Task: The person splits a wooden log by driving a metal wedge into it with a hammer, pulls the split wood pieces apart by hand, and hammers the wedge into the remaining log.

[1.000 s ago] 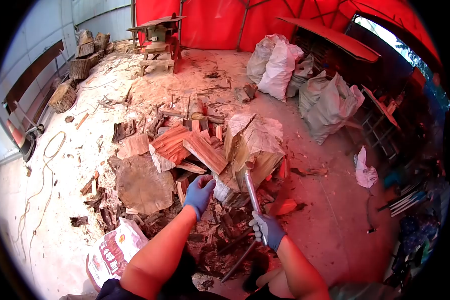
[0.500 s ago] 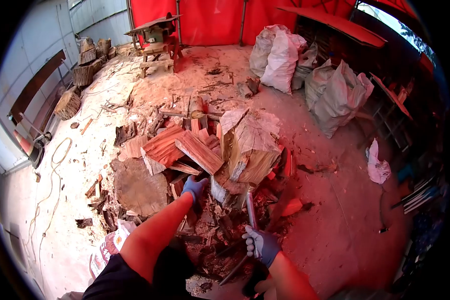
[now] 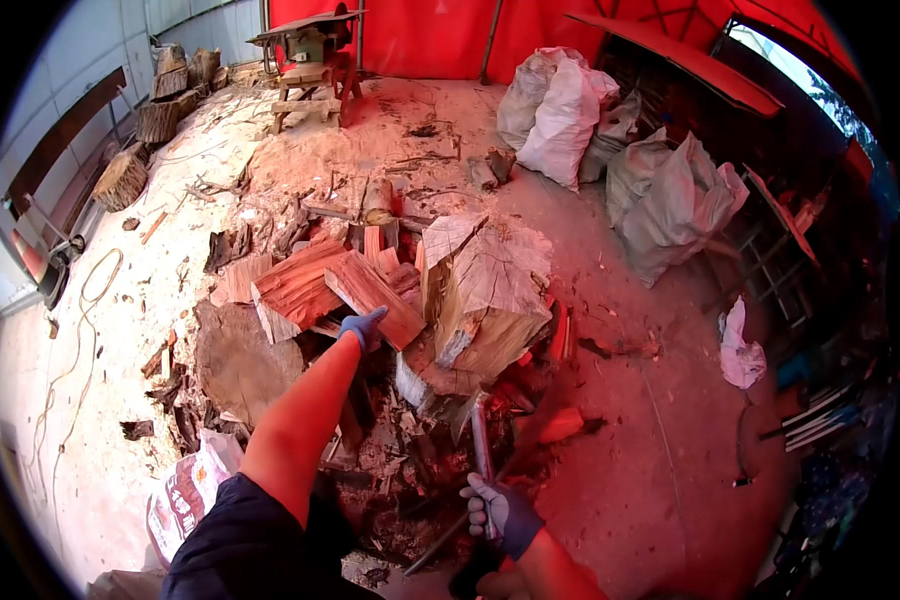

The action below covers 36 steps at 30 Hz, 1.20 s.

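My left hand (image 3: 364, 327), in a blue-grey work glove, touches the lower edge of a split piece of firewood (image 3: 378, 297). Its fingers are stretched along the wood, not wrapped round it. In my gloved right hand (image 3: 504, 516) is the shiny straight handle of what looks like a hatchet (image 3: 482, 445), fingers closed around it. The tool's upper end rests low, close to a large cracked log block (image 3: 490, 290); its head is hard to make out. Another split piece (image 3: 298, 284) leans to the left of the first, above a round stump (image 3: 245, 360).
Bark and wood chips litter the floor around the pile. Full woven sacks (image 3: 565, 120) stand at the back right, with a grey sack (image 3: 675, 205) nearer. A saw bench (image 3: 310, 70) is at the back. A cord (image 3: 85, 310) lies at left; a printed bag (image 3: 190, 495) sits near my left arm.
My left hand has moved up from the gap below the split firewood to its lower edge. My right hand still grips the handle. The whole view has shifted slightly.
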Tool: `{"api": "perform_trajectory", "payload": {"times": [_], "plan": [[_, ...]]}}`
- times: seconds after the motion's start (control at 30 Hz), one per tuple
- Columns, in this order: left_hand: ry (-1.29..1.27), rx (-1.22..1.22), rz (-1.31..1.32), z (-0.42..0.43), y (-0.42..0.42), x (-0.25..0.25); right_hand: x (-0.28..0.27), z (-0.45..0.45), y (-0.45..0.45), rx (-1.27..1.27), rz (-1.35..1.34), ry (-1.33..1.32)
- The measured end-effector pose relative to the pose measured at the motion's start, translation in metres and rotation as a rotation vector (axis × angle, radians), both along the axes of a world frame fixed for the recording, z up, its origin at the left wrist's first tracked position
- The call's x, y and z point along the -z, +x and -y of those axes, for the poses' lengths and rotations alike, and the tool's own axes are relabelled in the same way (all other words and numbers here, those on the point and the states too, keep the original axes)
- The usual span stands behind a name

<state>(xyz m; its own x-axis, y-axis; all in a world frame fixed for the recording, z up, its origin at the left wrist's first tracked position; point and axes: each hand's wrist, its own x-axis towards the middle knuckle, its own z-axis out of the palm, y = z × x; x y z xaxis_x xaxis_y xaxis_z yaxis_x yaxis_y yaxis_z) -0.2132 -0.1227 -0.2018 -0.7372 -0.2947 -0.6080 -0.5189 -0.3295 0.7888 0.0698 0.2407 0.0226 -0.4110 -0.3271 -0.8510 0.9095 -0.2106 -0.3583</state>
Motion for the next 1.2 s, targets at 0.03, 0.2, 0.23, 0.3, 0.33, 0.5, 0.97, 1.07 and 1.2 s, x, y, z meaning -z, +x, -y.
{"api": "perform_trajectory", "payload": {"times": [0.03, 0.2, 0.23, 0.3, 0.33, 0.5, 0.97, 1.07, 1.2], "plan": [[0.163, 0.026, 0.023, 0.001, -0.006, 0.006, -0.001, 0.001, -0.001, 0.000, -0.008, 0.000], [0.089, -0.021, -0.017, -0.014, 0.012, -0.073, -0.004, -0.001, -0.001, 0.012, -0.022, -0.021], [-0.145, -0.049, -0.045, -0.012, 0.011, -0.084, -0.005, -0.002, -0.001, 0.012, -0.023, -0.024], [-0.543, -0.057, -0.040, 0.031, -0.014, -0.042, -0.007, -0.006, 0.003, 0.011, -0.018, -0.010], [-0.545, -0.040, -0.103, 0.043, -0.008, -0.062, -0.007, -0.008, 0.003, 0.010, -0.021, -0.020], [-0.392, 0.039, -0.287, 0.110, 0.012, -0.172, -0.007, -0.021, 0.003, 0.021, -0.067, 0.015], [-1.500, 1.167, -0.453, -0.080, -0.099, -0.269, -0.001, -0.025, -0.022, 0.091, -0.137, 0.115], [-1.389, 0.999, -0.641, -0.076, -0.099, -0.245, -0.011, -0.016, -0.029, 0.136, -0.317, 0.225], [-1.436, 0.937, -0.464, -0.074, -0.069, -0.256, -0.007, -0.018, -0.044, 0.126, -0.338, 0.148]]}}
